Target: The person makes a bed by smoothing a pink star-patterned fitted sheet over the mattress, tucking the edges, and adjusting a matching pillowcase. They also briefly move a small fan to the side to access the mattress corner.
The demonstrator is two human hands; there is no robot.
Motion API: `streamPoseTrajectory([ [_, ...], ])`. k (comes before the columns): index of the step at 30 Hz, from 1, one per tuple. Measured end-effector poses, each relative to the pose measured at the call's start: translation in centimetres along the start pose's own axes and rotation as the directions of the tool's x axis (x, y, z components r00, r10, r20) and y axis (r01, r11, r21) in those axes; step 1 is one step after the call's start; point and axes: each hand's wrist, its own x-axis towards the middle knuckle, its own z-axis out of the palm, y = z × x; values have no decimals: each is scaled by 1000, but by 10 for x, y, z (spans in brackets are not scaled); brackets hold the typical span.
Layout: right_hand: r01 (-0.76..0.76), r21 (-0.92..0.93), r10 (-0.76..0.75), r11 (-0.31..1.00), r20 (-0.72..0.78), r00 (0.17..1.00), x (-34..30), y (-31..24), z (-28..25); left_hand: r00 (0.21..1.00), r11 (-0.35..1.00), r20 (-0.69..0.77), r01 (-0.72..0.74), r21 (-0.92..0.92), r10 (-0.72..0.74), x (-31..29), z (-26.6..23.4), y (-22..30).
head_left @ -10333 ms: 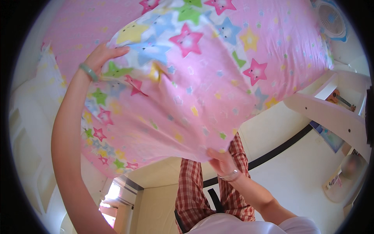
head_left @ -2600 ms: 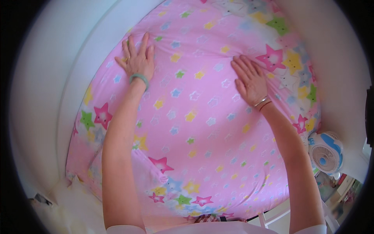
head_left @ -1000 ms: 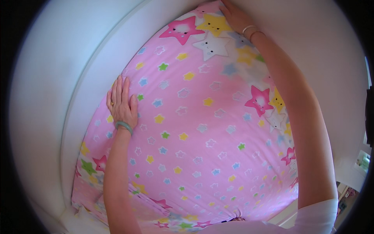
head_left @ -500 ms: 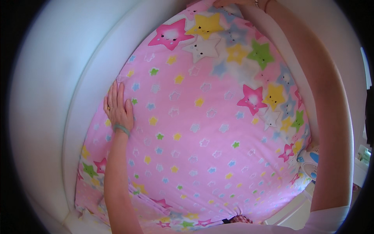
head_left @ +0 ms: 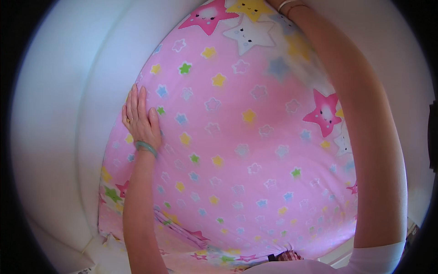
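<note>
A pink bed sheet (head_left: 237,132) printed with small stars and larger smiling stars spreads across most of the view. My left hand (head_left: 140,116) lies flat on its left side, fingers stretched toward the far end and close to the sheet's edge; a green bangle and a ring are on it. At the top rim my right hand (head_left: 275,3) reaches to the far part of the sheet, by a yellow smiling star. Only its wrist side shows, with a bracelet, and its fingers are cut off by the frame.
A white wall or panel (head_left: 54,114) runs along the left of the sheet. Another pale surface (head_left: 388,45) rises on the right, beyond my right arm. Folded, bunched cloth (head_left: 182,233) lies near my left forearm. A dark red checked item (head_left: 289,255) shows at the lower edge.
The view has shifted forward and closer to the sheet. My right hand has slipped mostly past the top rim. The small fan at the right is no longer visible. My left hand stays flat on the sheet.
</note>
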Motion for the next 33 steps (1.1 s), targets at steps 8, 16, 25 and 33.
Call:
streamPoseTrajectory([
  [8, 109, 145, -79, 983, -201, 977, -106, -122, -97, 997, 999, -63, -48, 7, 49, -9, 9, -21],
  [16, 107, 619, -435, 778, 407, 803, -366, -194, -188, 991, 997, -104, -82, -5, 81, -4, 5, -12],
  [25, -320, 120, 323, 940, -7, 946, -336, 14, -128, 989, 993, -106, -102, 56, 108, -4, 0, -7],
  [33, -380, 229, 394, 896, -18, 919, -350, 28, -115, 719, 718, 62, -677, -161, 692, 82, -13, 214],
])
